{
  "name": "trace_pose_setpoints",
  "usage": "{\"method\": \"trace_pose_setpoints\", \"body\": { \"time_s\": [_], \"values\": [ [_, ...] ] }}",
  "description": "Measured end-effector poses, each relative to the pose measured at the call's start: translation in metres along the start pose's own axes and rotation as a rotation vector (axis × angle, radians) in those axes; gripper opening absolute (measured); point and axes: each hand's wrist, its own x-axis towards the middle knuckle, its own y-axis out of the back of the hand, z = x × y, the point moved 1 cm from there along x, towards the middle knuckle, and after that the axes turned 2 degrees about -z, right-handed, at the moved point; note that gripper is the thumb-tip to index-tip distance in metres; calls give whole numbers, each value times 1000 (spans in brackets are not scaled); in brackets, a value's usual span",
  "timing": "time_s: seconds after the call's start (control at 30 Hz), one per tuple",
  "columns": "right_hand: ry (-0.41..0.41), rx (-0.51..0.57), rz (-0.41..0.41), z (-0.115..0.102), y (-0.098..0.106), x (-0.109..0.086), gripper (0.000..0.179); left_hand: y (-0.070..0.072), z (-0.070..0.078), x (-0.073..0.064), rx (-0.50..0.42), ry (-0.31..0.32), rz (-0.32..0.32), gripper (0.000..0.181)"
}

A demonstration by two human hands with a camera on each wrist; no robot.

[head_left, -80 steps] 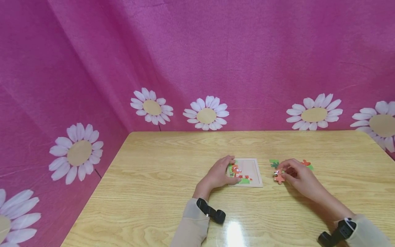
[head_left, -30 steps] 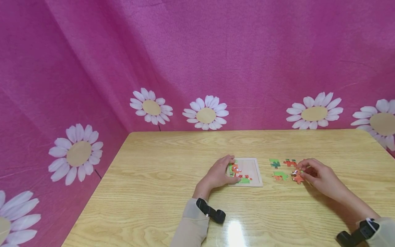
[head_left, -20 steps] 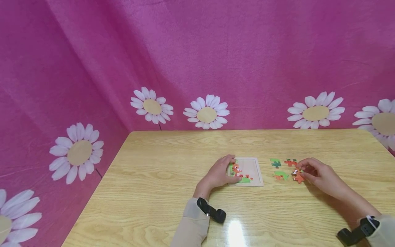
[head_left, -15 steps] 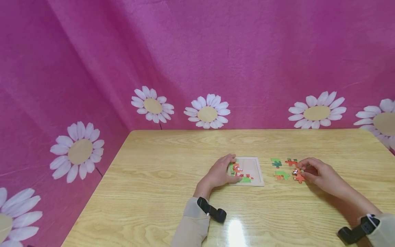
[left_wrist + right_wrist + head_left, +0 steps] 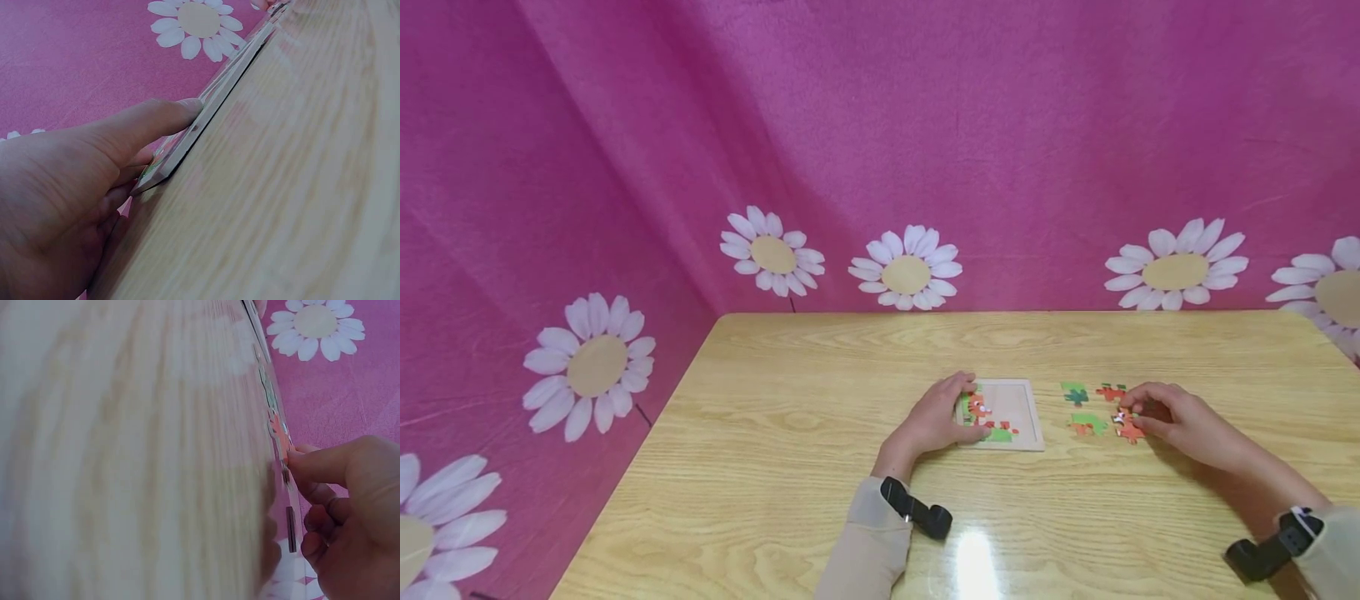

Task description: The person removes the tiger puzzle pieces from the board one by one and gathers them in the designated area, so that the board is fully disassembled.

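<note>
My left hand (image 5: 936,419) holds the left side of a shallow wooden puzzle tray (image 5: 1037,425), the thumb over its near edge and the fingers toward its far left corner. Orange and green puzzle pieces (image 5: 1000,435) lie along the tray's left and near sides, partly hidden by that hand. To the right of the tray, my right hand (image 5: 1183,423) pinches an orange puzzle piece (image 5: 1127,426) between thumb and fingers. In the right wrist view this orange piece (image 5: 280,434) is tilted up from the tabletop, seen nearly edge-on.
Loose on the wooden table (image 5: 775,400) are a green piece (image 5: 1074,393), a green-and-orange piece (image 5: 1087,424) and a red-orange piece (image 5: 1111,392). Near the right fingers stands another piece's dark edge (image 5: 290,529). A pink flowered cloth (image 5: 1000,150) hangs behind the table.
Since the earliest frame my right hand has moved right with the orange piece, uncovering the green-and-orange piece. Over the last second it stays nearly still. My left hand keeps its place on the tray.
</note>
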Motion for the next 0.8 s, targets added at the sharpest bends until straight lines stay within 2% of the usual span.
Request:
{"method": "trace_pose_setpoints", "body": {
  "time_s": [0.23, 0.53, 0.8],
  "values": [
    [17, -5, -58, 0, 4, 2, 17, 0, 1, 0, -2, -7, 1, 71],
    [-28, -1, -98, 3, 5, 3, 8, 0, -1, 1, -11, -13, 4, 71],
    [-56, -16, -92, 2, 5, 4, 18, 0, -1, 0, -17, -6, 5, 70]
  ]
}}
